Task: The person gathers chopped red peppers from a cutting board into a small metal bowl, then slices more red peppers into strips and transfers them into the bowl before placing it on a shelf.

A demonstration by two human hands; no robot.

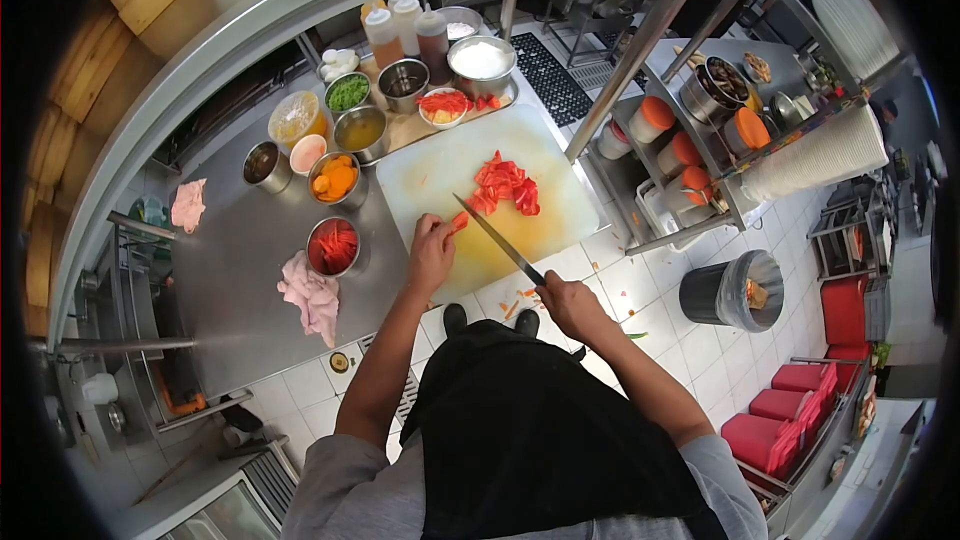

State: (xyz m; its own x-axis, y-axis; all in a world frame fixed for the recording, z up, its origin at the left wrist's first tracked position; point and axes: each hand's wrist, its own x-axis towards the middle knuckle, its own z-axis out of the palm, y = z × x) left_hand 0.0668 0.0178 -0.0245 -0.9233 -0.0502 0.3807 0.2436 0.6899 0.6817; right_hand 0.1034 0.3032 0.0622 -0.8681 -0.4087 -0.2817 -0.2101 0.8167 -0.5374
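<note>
My left hand (432,248) is closed on a small piece of red pepper (460,221) at the near left part of the white cutting board (410,180). In my right hand (572,306) is the handle of a kitchen knife (505,248); its blade slants up and left across the board, its tip close to the held piece. Just beyond the tip lies a heap of cut red pepper (503,187). Yellow-orange stains mark the board's near side. To the left of my left hand stands a metal bowl of red strips (334,247).
A pink cloth (312,297) lies by the steel counter's (225,290) near edge. Metal bowls with orange pieces (335,180), chopped greens (348,92) and white powder (482,60) stand behind, near squeeze bottles (383,37). At right are a shelf post (625,65) and bin (708,294).
</note>
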